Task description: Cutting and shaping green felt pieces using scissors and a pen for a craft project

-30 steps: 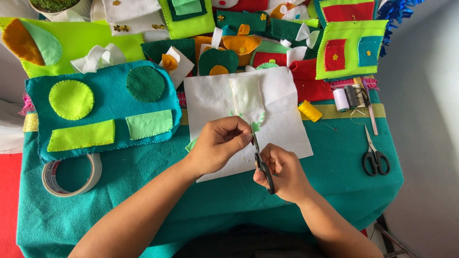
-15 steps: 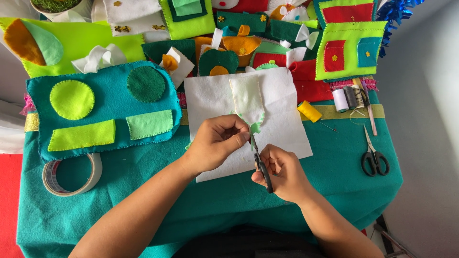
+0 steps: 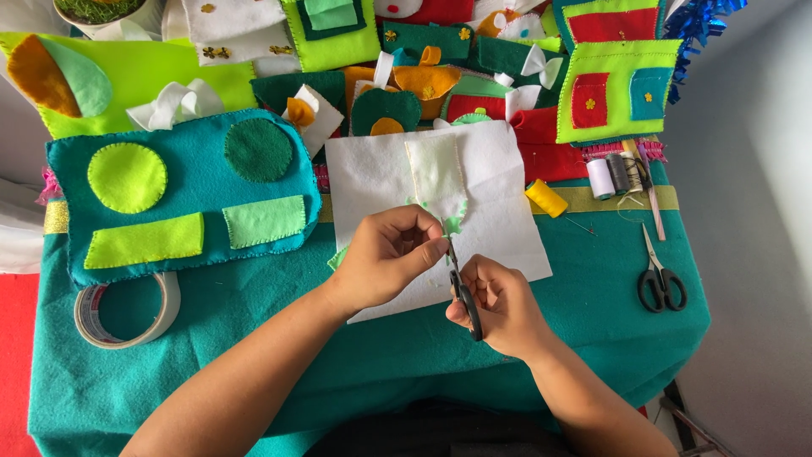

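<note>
My left hand (image 3: pixel 389 258) pinches a small light-green felt piece (image 3: pixel 452 224) over a white felt sheet (image 3: pixel 381 173). A pale stitched strip (image 3: pixel 436 173) lies on that sheet just above the green piece. My right hand (image 3: pixel 499 309) grips small black-handled scissors (image 3: pixel 463 292), whose blades point up into the green felt beside my left fingertips. Both hands work close together above the teal cloth (image 3: pixel 254 338) near the table's front edge.
A teal felt panel (image 3: pixel 194 182) with green circles and rectangles lies left. A tape roll (image 3: pixel 127 309) sits below it. Black scissors (image 3: pixel 658 279), thread spools (image 3: pixel 613 176) and a yellow spool (image 3: pixel 545 197) lie right. Several colourful felt pieces crowd the back.
The hands stay in nearly the same place; the scissors and green felt piece shift slightly as the cutting goes on.
</note>
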